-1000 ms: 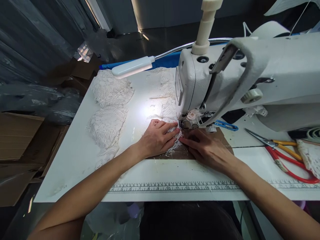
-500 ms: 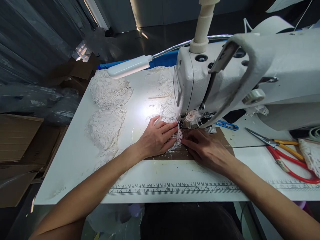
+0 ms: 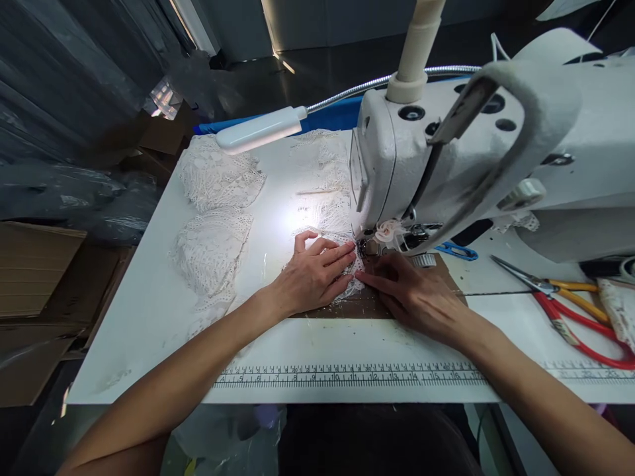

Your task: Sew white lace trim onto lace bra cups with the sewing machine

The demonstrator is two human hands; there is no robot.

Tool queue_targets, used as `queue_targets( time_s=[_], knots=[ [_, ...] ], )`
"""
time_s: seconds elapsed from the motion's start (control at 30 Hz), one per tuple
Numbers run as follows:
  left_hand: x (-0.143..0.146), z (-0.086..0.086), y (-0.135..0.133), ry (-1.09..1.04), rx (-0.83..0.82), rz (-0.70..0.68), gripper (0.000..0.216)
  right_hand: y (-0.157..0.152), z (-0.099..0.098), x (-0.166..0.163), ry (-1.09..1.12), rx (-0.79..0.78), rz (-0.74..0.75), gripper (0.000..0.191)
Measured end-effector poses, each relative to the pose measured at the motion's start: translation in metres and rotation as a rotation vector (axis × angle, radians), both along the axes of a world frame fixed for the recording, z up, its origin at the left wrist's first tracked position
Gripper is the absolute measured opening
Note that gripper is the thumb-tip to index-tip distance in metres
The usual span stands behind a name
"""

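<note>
My left hand [image 3: 310, 274] lies flat, fingers spread, on a strip of white lace [image 3: 353, 284] just left of the presser foot [image 3: 368, 248] of a white sewing machine [image 3: 446, 158]. My right hand [image 3: 414, 297] rests palm down to the right of the lace, its fingertips pressed on the lace edge in front of the foot. The lace runs under the foot and out behind it across the white table [image 3: 149, 311]. A brown plate [image 3: 367, 305] lies under both hands.
Two piles of white lace pieces [image 3: 213, 218] sit at the table's left. A gooseneck lamp [image 3: 258, 129] lights the needle area. Red and yellow-handled scissors [image 3: 570, 311] and blue snips [image 3: 456, 251] lie to the right. A printed ruler [image 3: 347, 377] runs along the front edge. Cardboard boxes [image 3: 34, 271] stand on the left.
Both hands stay pressed on the lace by the foot; my left fingers have spread slightly and edged toward the needle. The view has shifted a little.
</note>
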State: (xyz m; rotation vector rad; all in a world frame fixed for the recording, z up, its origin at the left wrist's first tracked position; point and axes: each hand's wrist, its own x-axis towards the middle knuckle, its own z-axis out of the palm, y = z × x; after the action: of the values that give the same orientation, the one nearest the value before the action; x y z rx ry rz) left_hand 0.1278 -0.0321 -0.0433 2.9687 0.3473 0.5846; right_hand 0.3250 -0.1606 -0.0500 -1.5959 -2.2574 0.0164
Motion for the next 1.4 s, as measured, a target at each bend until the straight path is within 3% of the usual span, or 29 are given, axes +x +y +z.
queue_targets(
  time_s=[0.83,1.4],
  knots=[
    [-0.0021,0.0010,0.0045,0.007,-0.088,-0.023,0.030,-0.0005,-0.0015,-0.0013,0.123,-0.078,-0.065,0.036],
    [-0.0007,-0.0001,-0.0003,0.042,0.176,-0.024,0.027,-0.0003,-0.0012,-0.0001,0.153,-0.118,-0.075,0.038]
  ],
)
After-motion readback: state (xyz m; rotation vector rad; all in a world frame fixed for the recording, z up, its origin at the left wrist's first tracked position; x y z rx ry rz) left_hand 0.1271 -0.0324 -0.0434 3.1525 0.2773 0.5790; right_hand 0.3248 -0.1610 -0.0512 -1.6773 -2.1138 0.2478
